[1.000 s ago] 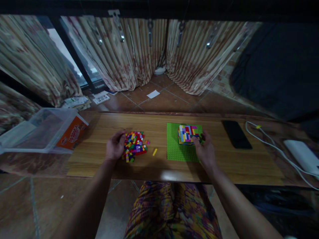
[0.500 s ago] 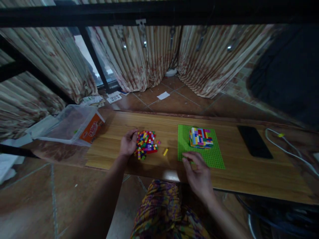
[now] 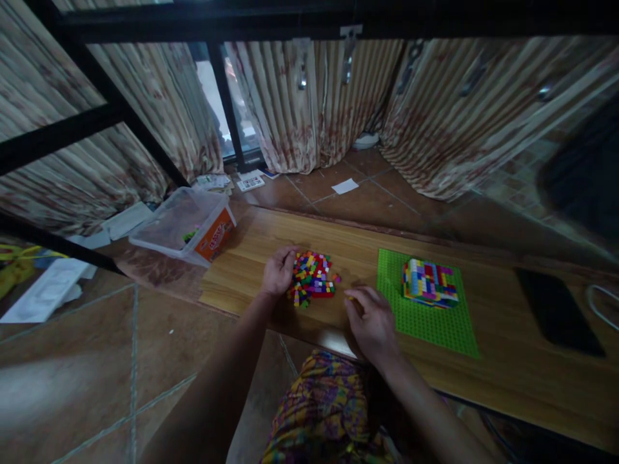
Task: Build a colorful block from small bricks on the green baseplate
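Note:
My left hand (image 3: 279,272) rests on the table against the left edge of a pile of small colourful building bricks (image 3: 313,277). Its fingers are loosely bent and lie beside the bricks, with nothing seen in them. To the right of the pile, my right hand (image 3: 372,322) is closed in a pinch just above the table. A bit of a yellow brick (image 3: 352,298) shows at its fingertips; the rest is hidden. Farther right, a multicoloured block built of bricks (image 3: 429,282) stands on a green studded baseplate (image 3: 425,328).
A clear plastic bin (image 3: 181,222) with an orange label stands at the table's left end, some green pieces inside. A black phone-like slab (image 3: 558,309) and a white cable (image 3: 602,309) lie on the right of the wooden table (image 3: 271,225). Curtains hang beyond.
My right hand has moved left from the baseplate's near edge to the lone yellow brick and closed on it. My left hand stays by the pile. The view has turned left.

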Tool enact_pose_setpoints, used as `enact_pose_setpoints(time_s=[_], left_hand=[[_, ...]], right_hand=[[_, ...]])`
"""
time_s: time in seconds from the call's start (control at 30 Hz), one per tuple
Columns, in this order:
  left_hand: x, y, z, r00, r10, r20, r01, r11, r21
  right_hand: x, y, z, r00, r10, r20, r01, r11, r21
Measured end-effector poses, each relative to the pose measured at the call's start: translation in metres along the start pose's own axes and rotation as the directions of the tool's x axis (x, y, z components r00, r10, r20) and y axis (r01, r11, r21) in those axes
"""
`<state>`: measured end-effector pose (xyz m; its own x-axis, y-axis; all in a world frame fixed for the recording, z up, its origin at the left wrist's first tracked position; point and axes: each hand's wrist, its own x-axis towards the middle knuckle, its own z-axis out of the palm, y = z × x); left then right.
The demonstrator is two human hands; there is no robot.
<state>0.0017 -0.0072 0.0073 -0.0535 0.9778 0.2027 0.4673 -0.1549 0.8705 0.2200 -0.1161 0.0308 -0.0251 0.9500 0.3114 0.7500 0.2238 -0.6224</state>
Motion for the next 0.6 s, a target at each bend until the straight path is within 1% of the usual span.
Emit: enact_pose_setpoints(time_s=[0.17,0.37,0.5,0.6], left_hand=[[-0.001,-0.001,-0.001,1.0,0.001,0.001,0.0,1.0,-0.03],[-0.001,-0.006,0.0,1.0,-0.006,0.005,0.007,0.993,-0.117],[-0.002,-0.007,-0.001,0.999,-0.029,0.014,0.031,0.991,-0.13],[-0.002,-0.006,-0.002,1.0,-0.021,0.02,0.024,0.991,-0.133]], right_hand=[[0.003,-0.004,0.009,0.999,-0.04,0.009,0.04,0.999,-0.021],[0.007,-0.012,0.02,0.995,-0.102,0.024,0.102,0.994,-0.031],[0.015,-0.02,0.027,0.987,-0.143,0.079,0.149,0.987,-0.067],[0.021,-0.025,0.032,0.982,-0.146,0.12,0.159,0.981,-0.113]])
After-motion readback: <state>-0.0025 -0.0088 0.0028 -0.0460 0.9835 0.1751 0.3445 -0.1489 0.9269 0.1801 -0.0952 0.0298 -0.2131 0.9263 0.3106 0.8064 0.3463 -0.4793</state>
